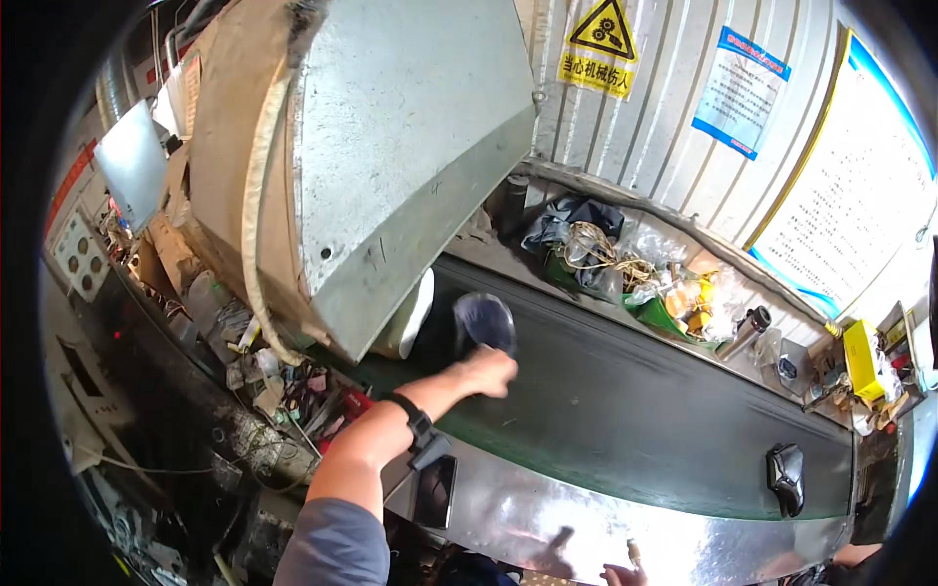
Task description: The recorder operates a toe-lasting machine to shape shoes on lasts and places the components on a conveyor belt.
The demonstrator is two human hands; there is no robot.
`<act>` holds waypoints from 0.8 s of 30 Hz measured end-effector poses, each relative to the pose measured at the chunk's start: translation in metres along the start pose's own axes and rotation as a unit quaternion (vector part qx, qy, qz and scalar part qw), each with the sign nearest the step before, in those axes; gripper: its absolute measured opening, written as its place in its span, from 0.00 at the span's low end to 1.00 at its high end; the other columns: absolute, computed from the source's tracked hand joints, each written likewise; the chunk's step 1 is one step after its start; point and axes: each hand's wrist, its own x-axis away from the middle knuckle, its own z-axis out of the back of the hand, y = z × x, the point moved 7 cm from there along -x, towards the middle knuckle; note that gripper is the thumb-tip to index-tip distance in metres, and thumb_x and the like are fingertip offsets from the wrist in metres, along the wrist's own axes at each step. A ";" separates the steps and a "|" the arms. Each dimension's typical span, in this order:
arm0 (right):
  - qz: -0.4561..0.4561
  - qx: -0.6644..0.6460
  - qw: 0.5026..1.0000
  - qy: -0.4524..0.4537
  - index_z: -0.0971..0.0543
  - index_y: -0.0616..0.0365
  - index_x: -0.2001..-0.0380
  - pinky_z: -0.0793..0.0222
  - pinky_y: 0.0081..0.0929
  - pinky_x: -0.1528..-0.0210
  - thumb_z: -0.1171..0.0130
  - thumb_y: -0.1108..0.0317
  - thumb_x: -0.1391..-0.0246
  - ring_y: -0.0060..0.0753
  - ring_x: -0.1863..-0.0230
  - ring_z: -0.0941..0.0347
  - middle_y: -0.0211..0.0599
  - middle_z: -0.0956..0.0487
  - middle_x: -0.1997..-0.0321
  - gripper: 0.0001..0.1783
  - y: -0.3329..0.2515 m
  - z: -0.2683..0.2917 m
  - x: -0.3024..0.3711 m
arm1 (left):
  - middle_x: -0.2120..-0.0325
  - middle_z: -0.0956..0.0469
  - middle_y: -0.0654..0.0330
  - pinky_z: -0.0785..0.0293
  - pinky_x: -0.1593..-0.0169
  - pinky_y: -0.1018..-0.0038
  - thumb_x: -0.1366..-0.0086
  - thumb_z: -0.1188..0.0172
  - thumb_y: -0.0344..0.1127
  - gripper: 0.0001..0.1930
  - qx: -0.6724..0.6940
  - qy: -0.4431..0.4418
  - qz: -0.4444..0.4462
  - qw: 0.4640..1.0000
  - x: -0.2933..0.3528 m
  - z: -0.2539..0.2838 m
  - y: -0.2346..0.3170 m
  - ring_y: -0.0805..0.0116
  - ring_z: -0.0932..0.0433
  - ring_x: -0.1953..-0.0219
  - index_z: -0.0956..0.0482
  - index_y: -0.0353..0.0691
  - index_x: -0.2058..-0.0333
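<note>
From the lower left my left arm reaches over the dark conveyor belt (625,391), a black watch on the wrist. My left hand (487,372) is closed at the near rim of a dark, rounded, bowl-like piece (486,320); motion blurs both slightly. Just left of it, a white rounded container (408,314) sits partly under the metal hood. My right hand (625,574) shows only in part at the bottom edge, over the shiny metal ledge (586,523), its visible fingers apart and holding nothing I can see. A glossy black piece (786,480) lies farther right on the belt.
A big grey metal hood (410,127) overhangs the belt's left end. Green-rimmed bins (664,320) of wire and plastic scraps line the far side. Mixed scrap (283,391) is piled at left. A dark flat rectangular object (435,491) stands by the ledge. A yellow box (862,359) is at far right.
</note>
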 end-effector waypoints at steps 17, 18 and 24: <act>-0.130 -0.520 0.802 0.262 0.41 0.38 0.34 0.40 0.48 0.44 0.42 0.67 0.39 0.41 0.37 0.36 0.34 0.32 0.36 0.33 0.037 0.006 0.018 | 0.34 0.47 0.36 0.48 0.33 0.42 0.59 0.24 0.51 0.63 0.211 0.131 0.491 0.835 0.107 -0.095 -0.208 0.36 0.48 0.32 0.56 0.62 0.28; -0.136 -0.504 0.813 0.258 0.42 0.37 0.35 0.46 0.62 0.39 0.42 0.70 0.39 0.43 0.32 0.41 0.34 0.33 0.35 0.33 0.039 0.006 0.013 | 0.37 0.44 0.37 0.45 0.36 0.44 0.59 0.25 0.49 0.58 0.158 0.129 0.453 0.868 0.112 -0.078 -0.182 0.38 0.45 0.35 0.49 0.59 0.29; -0.062 -0.558 0.818 0.121 0.44 0.35 0.34 0.44 0.76 0.35 0.40 0.70 0.40 0.50 0.33 0.38 0.40 0.36 0.34 0.36 0.024 0.012 -0.020 | 0.43 0.36 0.43 0.45 0.38 0.48 0.60 0.33 0.40 0.37 -0.137 0.292 0.029 0.946 0.156 -0.026 0.054 0.44 0.42 0.37 0.24 0.46 0.45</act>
